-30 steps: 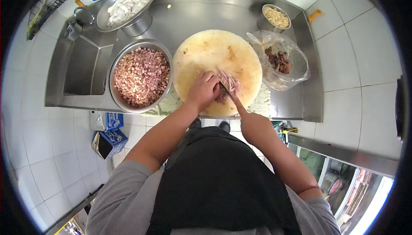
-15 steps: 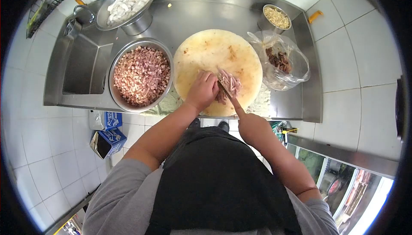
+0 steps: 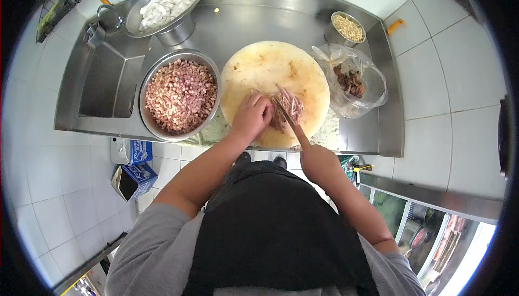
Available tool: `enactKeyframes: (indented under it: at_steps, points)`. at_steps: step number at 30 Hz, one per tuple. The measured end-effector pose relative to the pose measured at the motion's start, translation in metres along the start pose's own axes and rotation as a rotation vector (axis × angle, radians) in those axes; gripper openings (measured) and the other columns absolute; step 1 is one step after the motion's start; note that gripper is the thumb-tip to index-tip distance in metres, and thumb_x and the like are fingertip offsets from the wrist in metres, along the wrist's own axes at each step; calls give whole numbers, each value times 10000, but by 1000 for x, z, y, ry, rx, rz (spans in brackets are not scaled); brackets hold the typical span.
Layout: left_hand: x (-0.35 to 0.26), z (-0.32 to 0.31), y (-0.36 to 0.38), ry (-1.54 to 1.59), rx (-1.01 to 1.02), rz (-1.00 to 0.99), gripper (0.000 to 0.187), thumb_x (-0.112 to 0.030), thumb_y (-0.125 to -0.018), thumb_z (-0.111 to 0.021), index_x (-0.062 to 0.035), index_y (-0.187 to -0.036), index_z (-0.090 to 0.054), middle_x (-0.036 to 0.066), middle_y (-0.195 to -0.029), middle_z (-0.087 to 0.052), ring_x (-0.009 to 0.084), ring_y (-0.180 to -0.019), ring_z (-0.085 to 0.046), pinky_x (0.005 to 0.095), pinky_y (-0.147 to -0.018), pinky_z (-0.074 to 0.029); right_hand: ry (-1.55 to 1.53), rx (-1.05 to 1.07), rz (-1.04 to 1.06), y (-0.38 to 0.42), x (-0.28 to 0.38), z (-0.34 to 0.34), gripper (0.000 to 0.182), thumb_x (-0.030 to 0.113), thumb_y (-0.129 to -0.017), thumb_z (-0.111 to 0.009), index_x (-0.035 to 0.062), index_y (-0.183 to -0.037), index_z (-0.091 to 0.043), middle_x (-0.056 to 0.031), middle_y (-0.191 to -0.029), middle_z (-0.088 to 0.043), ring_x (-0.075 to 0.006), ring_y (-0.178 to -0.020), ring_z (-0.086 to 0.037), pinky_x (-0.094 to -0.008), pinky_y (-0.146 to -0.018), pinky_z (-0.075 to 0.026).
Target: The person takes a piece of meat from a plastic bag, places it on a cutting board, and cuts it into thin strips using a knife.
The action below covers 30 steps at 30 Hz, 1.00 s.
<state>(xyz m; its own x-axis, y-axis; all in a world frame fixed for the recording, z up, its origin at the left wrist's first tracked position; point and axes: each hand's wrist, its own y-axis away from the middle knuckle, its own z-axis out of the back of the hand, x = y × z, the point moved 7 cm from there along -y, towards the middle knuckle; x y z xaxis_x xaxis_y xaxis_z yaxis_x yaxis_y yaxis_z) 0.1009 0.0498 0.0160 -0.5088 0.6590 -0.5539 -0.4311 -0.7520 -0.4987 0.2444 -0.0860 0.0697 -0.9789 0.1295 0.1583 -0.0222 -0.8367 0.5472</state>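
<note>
A round, pale cutting board (image 3: 259, 60) lies on the steel counter with thin strips of pinkish meat (image 3: 290, 105) on it. My right hand (image 3: 319, 163) is closed round the handle of a knife (image 3: 285, 109), index finger stretched along it. The blade slants across the meat, right beside the fingertips of my left hand (image 3: 253, 114). Those fingers are curled and press the meat down on the board; the part beneath them is hidden. Left of the board stands a large metal bowl (image 3: 217, 106) full of small diced pink meat (image 3: 181, 96).
A metal dish (image 3: 132, 25) of white pieces stands at the back left, by a sink (image 3: 105, 87). On the right are a clear plastic bag (image 3: 373, 82) with dark brown pieces and a metal container (image 3: 328, 37) of pale chopped bits. A greenish cloth (image 3: 204, 136) lies under the board.
The view has shifted slightly. The knife blade leans a little differently over the meat strips, still beside my left fingertips. Both hands keep nearly the same place and hold.
</note>
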Motion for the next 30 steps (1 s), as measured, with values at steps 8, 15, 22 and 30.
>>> enactKeyframes:
  at_steps: [8,15,22,30]
  points:
    - [3,-2,-3,64,61,40,155,-100,-847,-691,-49,-973,-618,158,-1027,-622,385,-1012,-597,475,-925,-495,49,-14,70,-20,6,9,863,89,-943,-508,202,-1685,-82,-226,-876,-739,-389,-786,-739,-528,-730,-587]
    - [3,-1,-2,116,54,46,122,-65,-824,-710,-48,-894,-612,134,-968,-611,363,-962,-613,462,-876,-512,-51,-84,42,-58,-3,-29,797,139,-993,-467,221,-1678,-69,-268,-893,-725,-447,-825,-722,-569,-788,-554]
    - [8,-5,0,115,86,93,149,-84,-835,-713,-47,-940,-615,143,-990,-614,373,-983,-607,466,-899,-505,40,47,11,7,-3,1,864,106,-962,-511,177,-1681,-36,-255,-884,-734,-421,-785,-731,-554,-733,-580]
    - [8,-7,2,84,55,64,186,-83,-828,-713,-34,-981,-618,159,-1058,-623,386,-1040,-599,470,-933,-504,19,6,51,-37,9,-1,827,99,-949,-495,204,-1676,-114,-263,-902,-731,-416,-808,-736,-552,-747,-583]
